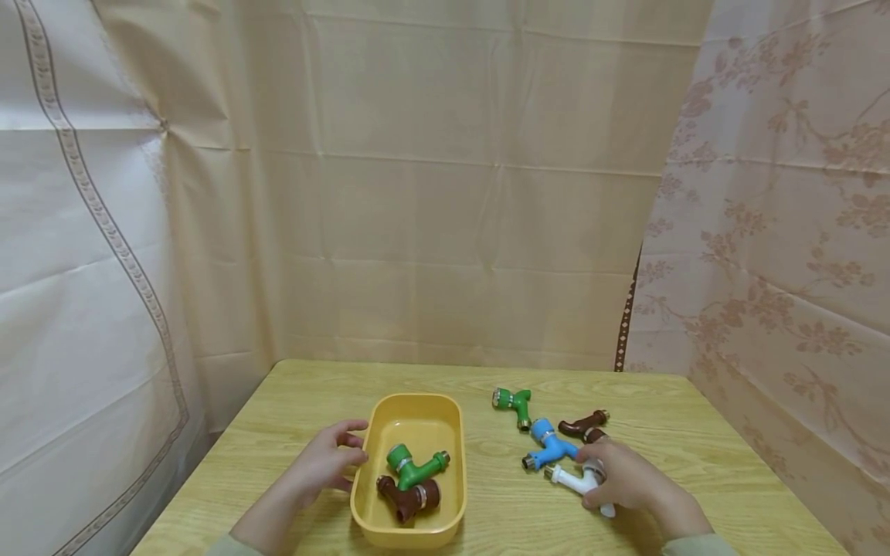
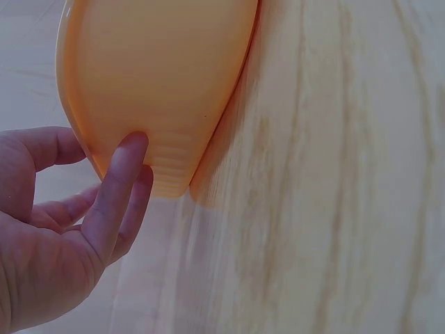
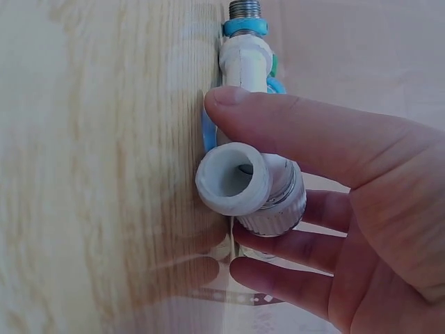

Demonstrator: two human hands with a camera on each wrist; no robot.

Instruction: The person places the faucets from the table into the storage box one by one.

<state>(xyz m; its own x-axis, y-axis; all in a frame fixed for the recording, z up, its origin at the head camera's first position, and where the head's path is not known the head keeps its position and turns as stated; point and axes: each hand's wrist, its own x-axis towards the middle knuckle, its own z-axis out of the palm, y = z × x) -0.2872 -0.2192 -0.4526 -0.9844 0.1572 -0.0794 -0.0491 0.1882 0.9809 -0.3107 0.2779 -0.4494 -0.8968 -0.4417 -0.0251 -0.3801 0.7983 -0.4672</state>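
Observation:
My left hand (image 1: 323,463) is at the left side of a yellow plastic tray (image 1: 455,432); in the left wrist view its fairly straight fingers (image 2: 125,174) touch the tray's outer wall. Inside the tray lie a green tap (image 1: 417,471) and a dark brown tap (image 1: 410,498), one against the other. On the table at the right, my right hand (image 1: 629,479) grips a white plastic tap (image 1: 573,480). The right wrist view shows the thumb on one side of the white tap's body (image 3: 243,62) and fingers around its ribbed knob.
Just beyond the right hand lie a blue tap (image 1: 549,444) and a second brown tap (image 1: 584,425), with another green tap (image 1: 514,405) farther back. The wooden table (image 1: 487,525) ends at a beige curtain (image 1: 452,232); patterned cloth (image 1: 786,270) hangs at the right.

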